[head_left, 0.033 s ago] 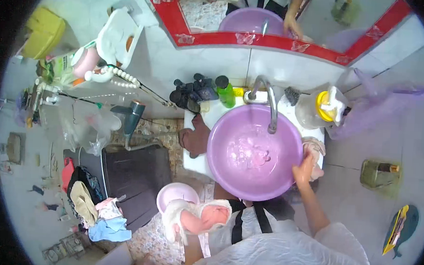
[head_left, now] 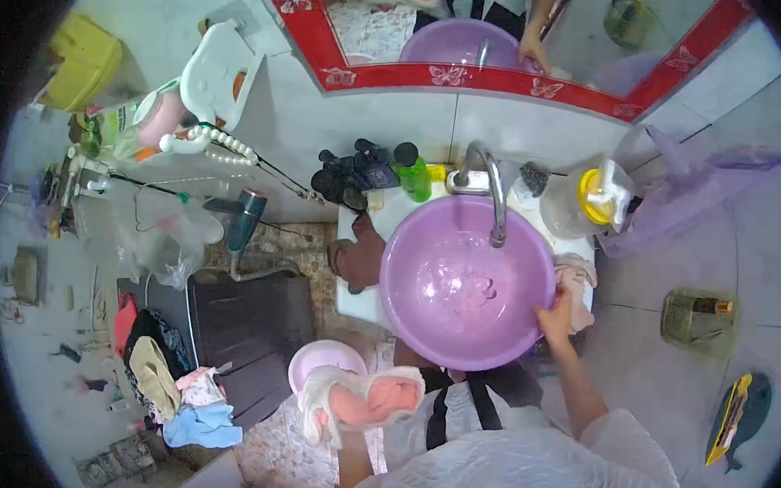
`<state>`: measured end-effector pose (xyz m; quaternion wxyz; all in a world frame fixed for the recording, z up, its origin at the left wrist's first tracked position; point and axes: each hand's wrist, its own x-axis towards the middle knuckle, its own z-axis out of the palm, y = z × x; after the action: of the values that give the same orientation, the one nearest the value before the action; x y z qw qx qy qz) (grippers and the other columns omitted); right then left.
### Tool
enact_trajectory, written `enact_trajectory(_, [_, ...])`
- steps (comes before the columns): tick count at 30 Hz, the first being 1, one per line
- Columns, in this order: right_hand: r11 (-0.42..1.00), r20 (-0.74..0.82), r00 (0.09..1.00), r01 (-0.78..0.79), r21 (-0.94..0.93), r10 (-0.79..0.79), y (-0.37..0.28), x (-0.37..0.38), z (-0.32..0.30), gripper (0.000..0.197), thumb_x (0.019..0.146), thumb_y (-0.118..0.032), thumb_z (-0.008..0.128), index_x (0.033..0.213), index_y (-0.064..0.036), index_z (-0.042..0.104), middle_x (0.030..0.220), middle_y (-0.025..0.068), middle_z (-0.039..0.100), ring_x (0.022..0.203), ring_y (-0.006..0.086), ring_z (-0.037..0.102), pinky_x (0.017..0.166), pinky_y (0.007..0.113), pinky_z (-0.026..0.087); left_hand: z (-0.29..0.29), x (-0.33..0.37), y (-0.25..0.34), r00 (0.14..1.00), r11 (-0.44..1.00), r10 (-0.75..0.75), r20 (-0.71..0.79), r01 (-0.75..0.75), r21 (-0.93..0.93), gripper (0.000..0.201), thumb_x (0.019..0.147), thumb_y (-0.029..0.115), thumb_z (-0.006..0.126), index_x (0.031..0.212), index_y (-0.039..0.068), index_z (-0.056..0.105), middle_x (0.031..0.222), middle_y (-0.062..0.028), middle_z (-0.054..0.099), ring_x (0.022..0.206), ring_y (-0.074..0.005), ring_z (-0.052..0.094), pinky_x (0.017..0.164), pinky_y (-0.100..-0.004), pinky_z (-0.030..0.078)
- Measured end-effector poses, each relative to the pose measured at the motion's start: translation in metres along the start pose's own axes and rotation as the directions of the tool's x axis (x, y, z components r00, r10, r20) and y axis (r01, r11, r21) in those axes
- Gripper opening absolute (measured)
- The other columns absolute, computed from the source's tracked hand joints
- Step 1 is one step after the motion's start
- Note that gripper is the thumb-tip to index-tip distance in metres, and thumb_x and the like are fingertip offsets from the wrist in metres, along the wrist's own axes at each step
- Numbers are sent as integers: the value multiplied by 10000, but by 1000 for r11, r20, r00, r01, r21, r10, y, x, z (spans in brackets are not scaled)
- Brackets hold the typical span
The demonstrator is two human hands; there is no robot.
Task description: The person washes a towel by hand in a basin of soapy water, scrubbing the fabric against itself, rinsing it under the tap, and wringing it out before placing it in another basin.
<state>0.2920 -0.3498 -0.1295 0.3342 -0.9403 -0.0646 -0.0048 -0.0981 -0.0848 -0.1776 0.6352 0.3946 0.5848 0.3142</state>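
Observation:
A large purple basin (head_left: 501, 340) with shallow water stands on the white washstand, under the curved metal faucet (head_left: 494, 183). My right hand (head_left: 558, 317) grips its right rim, thumb on the inner side and fingers outside. Right beside those fingers lies a pale pink cloth (head_left: 578, 275). At the lower middle, my left forearm (head_left: 356, 464) reaches up under a soft white-and-pink item (head_left: 367, 402), slipper-like in shape. That item is held up left of my body, and the fingers of my left hand are hidden by it.
A brown cloth (head_left: 358, 258), dark bottles (head_left: 359, 175) and a green bottle (head_left: 413, 172) sit left of the basin. A clear jar with a yellow collar (head_left: 581, 202) stands right. Behind is a red-framed mirror (head_left: 499, 82). A small pale basin (head_left: 328, 356) and clothes (head_left: 194, 393) are at left.
The fingers of my right hand, stretched beside the pink cloth a moment before, are now drawn in around the basin rim. The white-and-pink item has hardly moved.

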Motion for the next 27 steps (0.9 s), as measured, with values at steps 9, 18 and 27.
enact_trajectory(9, [425,746,592,-785,451,303,32,-6,-21,567,655,0,574,1199,-25,414,965,96,566,777,172,578,647,284,497,34,36,44,982,986,148,114,-137,-95,479,825,397,489,1174,70,481,1180,-76,494,1089,-240,458,955,-410,340])
enact_trajectory(18, [320,832,547,-807,497,87,-22,-10,-20,573,641,16,582,1191,-43,433,943,64,569,812,160,574,731,290,489,-41,51,81,953,956,280,-116,-287,-52,475,825,401,488,1171,75,485,1176,-69,496,1089,-236,457,959,-408,333])
enact_trajectory(27, [746,478,877,-295,597,-36,-50,33,-59,561,617,64,597,1158,-23,474,995,54,581,881,133,555,782,265,448,-48,48,63,957,963,247,-154,-260,-67,472,826,405,487,1168,80,489,1173,-61,499,1088,-231,456,964,-407,326])
